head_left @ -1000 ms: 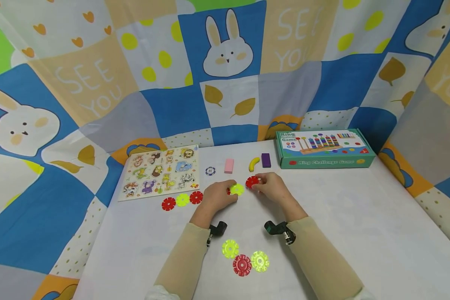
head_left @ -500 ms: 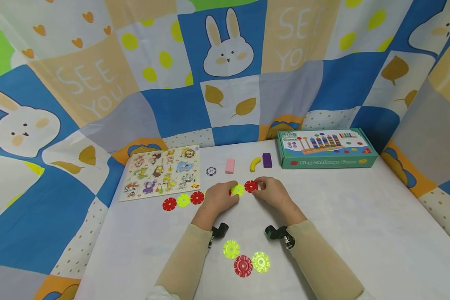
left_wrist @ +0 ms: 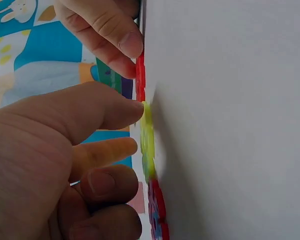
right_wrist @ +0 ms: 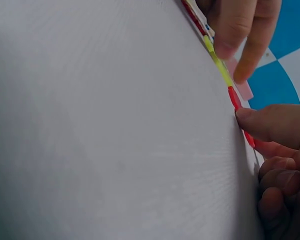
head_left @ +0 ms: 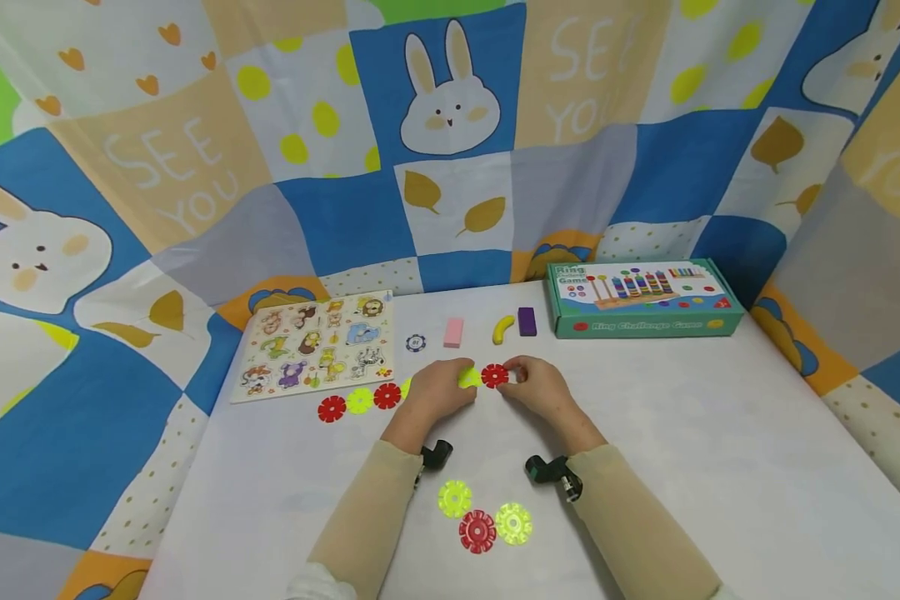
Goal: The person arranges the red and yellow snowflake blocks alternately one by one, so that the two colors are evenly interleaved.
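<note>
- At the right end of the row (head_left: 387, 395), your right hand (head_left: 543, 386) is pinching the red disc (head_left: 494, 376) between thumb and index finger.
- Just left of it, your left hand (head_left: 438, 392) is gripping the yellow disc (head_left: 468, 377) by thumb and index finger, while its other fingers are curling aside.
- You seem to be fitting the two discs together; they are lying edge to edge, but whether their notches are meshing is too small to tell.
- You are probably doing this best when you are bracing the yellow disc and guiding the red disc in along the row's line, level with its neighbour.
- If you are pushing too hard, you may be buckling the row or shoving it leftward across the table (head_left: 645, 433).
- Near you, the spare discs (head_left: 477, 531) are lying between your sleeves (head_left: 364, 512), so you are wisest moving your arms gently.
</note>
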`<state>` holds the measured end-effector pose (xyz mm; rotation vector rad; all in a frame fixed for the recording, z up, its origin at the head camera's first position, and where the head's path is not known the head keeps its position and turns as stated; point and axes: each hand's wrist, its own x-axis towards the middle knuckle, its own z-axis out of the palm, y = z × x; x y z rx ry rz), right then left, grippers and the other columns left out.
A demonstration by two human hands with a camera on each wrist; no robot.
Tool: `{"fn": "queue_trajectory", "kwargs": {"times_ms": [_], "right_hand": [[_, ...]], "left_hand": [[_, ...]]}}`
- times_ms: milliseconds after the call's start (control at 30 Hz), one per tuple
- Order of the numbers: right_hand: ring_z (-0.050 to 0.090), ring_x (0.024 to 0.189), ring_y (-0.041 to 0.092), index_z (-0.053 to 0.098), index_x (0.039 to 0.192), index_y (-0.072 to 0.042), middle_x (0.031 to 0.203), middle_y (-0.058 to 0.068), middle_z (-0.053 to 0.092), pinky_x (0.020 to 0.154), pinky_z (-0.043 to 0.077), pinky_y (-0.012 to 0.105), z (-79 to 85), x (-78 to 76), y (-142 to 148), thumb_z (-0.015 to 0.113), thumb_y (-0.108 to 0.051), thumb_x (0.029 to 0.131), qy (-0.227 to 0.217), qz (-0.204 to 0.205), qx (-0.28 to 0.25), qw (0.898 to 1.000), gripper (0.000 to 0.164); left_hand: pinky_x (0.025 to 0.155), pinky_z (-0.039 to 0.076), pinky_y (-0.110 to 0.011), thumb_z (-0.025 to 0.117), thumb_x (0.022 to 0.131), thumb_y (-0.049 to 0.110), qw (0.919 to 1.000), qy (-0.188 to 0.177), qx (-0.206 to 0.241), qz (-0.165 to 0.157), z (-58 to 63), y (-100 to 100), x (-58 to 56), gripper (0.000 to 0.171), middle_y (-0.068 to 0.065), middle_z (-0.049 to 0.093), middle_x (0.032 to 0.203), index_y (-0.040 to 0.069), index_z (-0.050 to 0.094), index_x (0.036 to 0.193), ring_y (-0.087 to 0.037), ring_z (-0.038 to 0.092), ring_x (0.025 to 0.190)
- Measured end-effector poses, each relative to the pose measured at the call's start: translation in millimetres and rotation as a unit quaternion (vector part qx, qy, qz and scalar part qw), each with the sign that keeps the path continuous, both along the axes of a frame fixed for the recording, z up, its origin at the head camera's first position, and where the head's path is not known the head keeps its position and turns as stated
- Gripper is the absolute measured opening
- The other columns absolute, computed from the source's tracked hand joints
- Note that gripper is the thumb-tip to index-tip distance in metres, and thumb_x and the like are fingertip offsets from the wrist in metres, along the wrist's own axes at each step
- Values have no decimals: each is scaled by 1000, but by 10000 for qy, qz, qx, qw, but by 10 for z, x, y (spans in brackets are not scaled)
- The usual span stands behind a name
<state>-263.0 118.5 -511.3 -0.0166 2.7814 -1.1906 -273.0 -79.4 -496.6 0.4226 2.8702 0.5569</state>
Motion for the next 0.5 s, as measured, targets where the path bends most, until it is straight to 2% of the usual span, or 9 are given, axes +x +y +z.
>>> {"fn": "queue_trajectory", "kwargs": {"times_ms": [267, 500], "right_hand": [[46, 68, 18, 66, 113, -14, 71, 4, 50, 60, 35, 32, -36, -19, 18, 75, -30, 80, 64, 31, -42, 10000, 38], [45, 67, 17, 65, 115, -13, 70, 5, 49, 58, 35, 30, -10, -22, 90, 71, -24, 84, -202, 99, -522, 9984, 34]], "left_hand": [[91, 44, -42, 68, 81, 35, 9998, 66, 103, -160, -34, 178, -92, 51, 3, 60, 124, 22, 58, 130, -18, 56, 107], [89, 44, -43, 70, 82, 38, 9996, -20, 193, -183, -53, 296, -120, 51, 3, 61, 122, 23, 58, 129, -18, 55, 103]]}}
